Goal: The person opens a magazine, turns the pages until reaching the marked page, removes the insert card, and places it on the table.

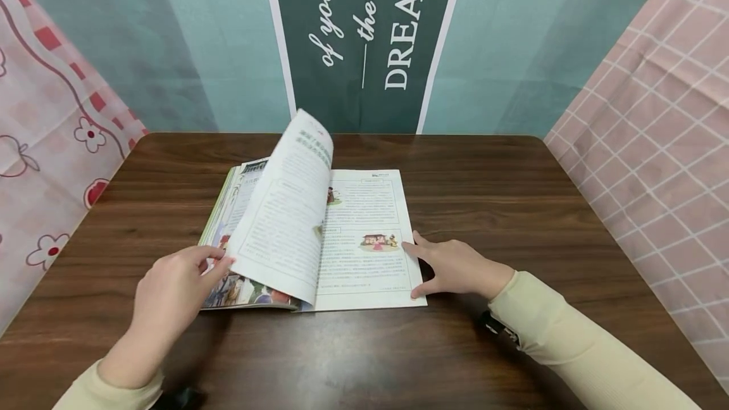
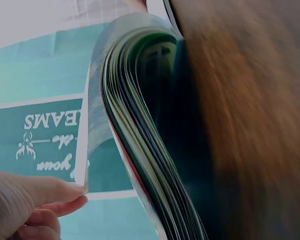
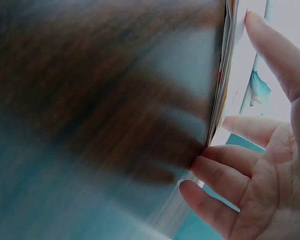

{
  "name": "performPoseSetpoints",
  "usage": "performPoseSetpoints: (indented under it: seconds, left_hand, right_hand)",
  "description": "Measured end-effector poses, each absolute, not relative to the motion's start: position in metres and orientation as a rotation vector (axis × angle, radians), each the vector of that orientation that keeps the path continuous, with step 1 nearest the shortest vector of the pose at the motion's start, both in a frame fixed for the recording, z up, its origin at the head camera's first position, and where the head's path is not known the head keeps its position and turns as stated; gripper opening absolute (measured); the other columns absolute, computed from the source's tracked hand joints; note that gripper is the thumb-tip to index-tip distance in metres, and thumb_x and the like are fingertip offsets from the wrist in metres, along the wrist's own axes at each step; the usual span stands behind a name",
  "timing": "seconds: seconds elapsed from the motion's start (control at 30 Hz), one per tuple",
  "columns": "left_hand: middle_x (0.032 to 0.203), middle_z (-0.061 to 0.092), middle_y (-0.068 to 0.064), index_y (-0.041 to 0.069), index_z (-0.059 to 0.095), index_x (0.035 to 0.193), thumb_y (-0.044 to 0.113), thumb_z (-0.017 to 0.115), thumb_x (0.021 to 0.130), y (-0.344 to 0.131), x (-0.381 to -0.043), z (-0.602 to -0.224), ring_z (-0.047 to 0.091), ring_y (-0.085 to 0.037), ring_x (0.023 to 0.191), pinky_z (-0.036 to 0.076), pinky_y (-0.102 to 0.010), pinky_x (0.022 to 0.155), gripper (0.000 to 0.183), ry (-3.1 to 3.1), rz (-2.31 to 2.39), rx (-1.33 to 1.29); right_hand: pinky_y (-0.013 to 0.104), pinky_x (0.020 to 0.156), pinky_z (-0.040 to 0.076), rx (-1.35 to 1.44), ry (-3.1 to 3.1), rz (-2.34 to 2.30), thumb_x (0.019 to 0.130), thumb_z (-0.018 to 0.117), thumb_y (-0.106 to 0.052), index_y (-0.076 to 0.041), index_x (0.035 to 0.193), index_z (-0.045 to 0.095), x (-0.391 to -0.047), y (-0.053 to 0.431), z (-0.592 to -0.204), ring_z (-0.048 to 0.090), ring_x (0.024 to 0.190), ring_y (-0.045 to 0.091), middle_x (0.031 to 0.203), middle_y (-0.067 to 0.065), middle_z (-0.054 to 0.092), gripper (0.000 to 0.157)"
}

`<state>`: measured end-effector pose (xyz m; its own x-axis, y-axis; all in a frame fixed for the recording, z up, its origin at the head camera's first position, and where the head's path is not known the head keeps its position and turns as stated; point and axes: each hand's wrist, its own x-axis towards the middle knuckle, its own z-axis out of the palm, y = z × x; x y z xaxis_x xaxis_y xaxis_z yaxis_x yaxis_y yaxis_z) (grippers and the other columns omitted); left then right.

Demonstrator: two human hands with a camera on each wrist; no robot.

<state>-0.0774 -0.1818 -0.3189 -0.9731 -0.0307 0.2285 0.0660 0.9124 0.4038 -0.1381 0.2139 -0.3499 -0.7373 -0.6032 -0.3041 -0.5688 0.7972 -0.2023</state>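
A magazine [image 1: 364, 271] lies spread on the wooden table, with printed text and small coloured pictures on its right-hand page. One page [image 1: 279, 220] stands lifted and curved over the left half, its upper end raised. My left hand [image 1: 173, 290] pinches the lower outer corner of that page between thumb and fingers; the left wrist view shows the thumb and fingertip meeting at the page edge [image 2: 83, 150]. On the right, my right hand [image 1: 458, 264] rests at the magazine's outer edge, fingers spread. In the right wrist view its thumb [image 3: 275, 50] lies over the page margin, the other fingers along the edge.
The dark wooden table [image 1: 484, 195] extends around the magazine. Behind it hangs a teal cloth [image 1: 501, 49] with white lettering on a dark green band. A pink flowered cloth [image 1: 57, 112] stands at left, a pink checked cloth [image 1: 655, 112] at right.
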Motion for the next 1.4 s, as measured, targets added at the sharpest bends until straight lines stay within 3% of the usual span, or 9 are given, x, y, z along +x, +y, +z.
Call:
performPoseSetpoints:
  seconds: [0.43,0.73,0.83,0.97,1.03,1.2,1.4]
  left_hand:
    - [0.059,0.054,0.004,0.017,0.071,0.090,0.030,0.064,0.085,-0.214,-0.057,-0.327,0.046,-0.016,0.052,0.032,-0.037,0.041,0.016,-3.161,-0.532,0.059]
    - [0.069,0.061,-0.006,0.018,0.068,0.086,0.029,0.064,0.085,-0.229,-0.054,-0.335,0.049,-0.020,0.053,0.034,-0.040,0.041,0.012,-3.277,-0.461,0.111]
    - [0.073,0.063,-0.011,0.017,0.069,0.086,0.027,0.066,0.084,-0.227,-0.055,-0.334,0.052,-0.024,0.052,0.034,-0.042,0.039,0.010,-3.207,-0.414,0.078]
    - [0.085,0.067,-0.018,0.011,0.072,0.094,0.023,0.068,0.082,-0.210,-0.059,-0.330,0.060,-0.037,0.060,0.038,-0.049,0.041,0.017,-3.054,-0.401,-0.058]
    - [0.091,0.068,-0.019,0.008,0.072,0.099,0.022,0.069,0.081,-0.197,-0.062,-0.326,0.062,-0.041,0.070,0.041,-0.051,0.045,0.023,-3.012,-0.426,-0.129]
    - [0.086,0.070,-0.011,0.010,0.074,0.093,0.020,0.073,0.079,-0.166,-0.067,-0.316,0.065,-0.032,0.071,0.046,-0.047,0.050,0.018,-2.932,-0.485,-0.302]
    - [0.083,0.070,-0.003,0.012,0.074,0.090,0.017,0.075,0.076,-0.144,-0.069,-0.311,0.066,-0.025,0.072,0.048,-0.040,0.054,0.014,-2.851,-0.498,-0.447]
  right_hand:
    - [0.037,0.064,0.047,-0.878,2.616,-0.118,0.068,0.071,-0.061,-0.007,0.140,0.041,-0.133,0.212,-0.349,0.058,0.062,0.022,0.142,0.025,0.035,0.094]
    - [0.035,0.063,0.047,-0.872,2.632,-0.102,0.069,0.070,-0.061,-0.007,0.140,0.042,-0.134,0.211,-0.351,0.055,0.057,0.018,0.141,0.025,0.036,0.093]
    - [0.036,0.064,0.047,-0.865,2.653,-0.084,0.070,0.069,-0.061,-0.007,0.138,0.045,-0.135,0.209,-0.351,0.059,0.062,0.021,0.139,0.026,0.039,0.089]
    - [0.038,0.066,0.049,-0.894,2.723,-0.055,0.072,0.069,-0.058,-0.005,0.129,0.053,-0.135,0.206,-0.352,0.064,0.075,0.030,0.130,0.028,0.048,0.079]
    - [0.037,0.062,0.049,-0.926,2.779,-0.042,0.073,0.069,-0.057,-0.005,0.121,0.058,-0.136,0.203,-0.353,0.064,0.071,0.029,0.123,0.027,0.054,0.072]
    - [0.033,0.047,0.042,-1.039,2.924,0.018,0.074,0.072,-0.050,-0.006,0.098,0.060,-0.139,0.197,-0.355,0.051,0.048,0.019,0.098,0.020,0.066,0.052]
    - [0.030,0.039,0.037,-1.049,2.999,0.073,0.082,0.070,-0.019,-0.007,0.091,0.060,-0.141,0.195,-0.360,0.044,0.042,0.013,0.065,0.007,0.059,0.018]
